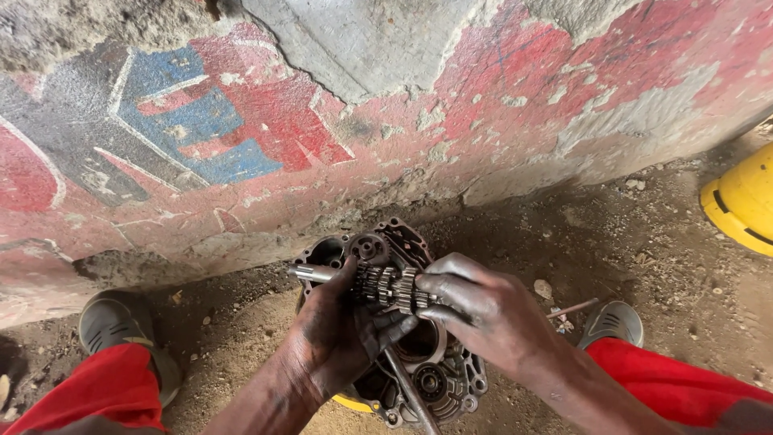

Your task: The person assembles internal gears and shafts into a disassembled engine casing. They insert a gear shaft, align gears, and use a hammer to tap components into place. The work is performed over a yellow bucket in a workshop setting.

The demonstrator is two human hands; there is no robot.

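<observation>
My left hand [334, 334] and my right hand [483, 310], both black with grease, grip a steel gear shaft [378, 283] with several toothed gears on it. Its bare shaft end [310, 273] sticks out to the left past my left thumb. The shaft is held just above a dark metal engine case half [451, 379] that lies on the dirt ground. The case shows round bearing holes and a small gear [369, 246] at its far end. A thin metal rod [411, 391] lies across the case near my left fingers.
A chipped wall [322, 121] painted red, blue and grey rises right behind the case. My grey shoes [117, 322] [613, 322] and red trouser legs flank it. A yellow container [745, 201] sits at the right edge; something yellow [353, 401] shows under the case.
</observation>
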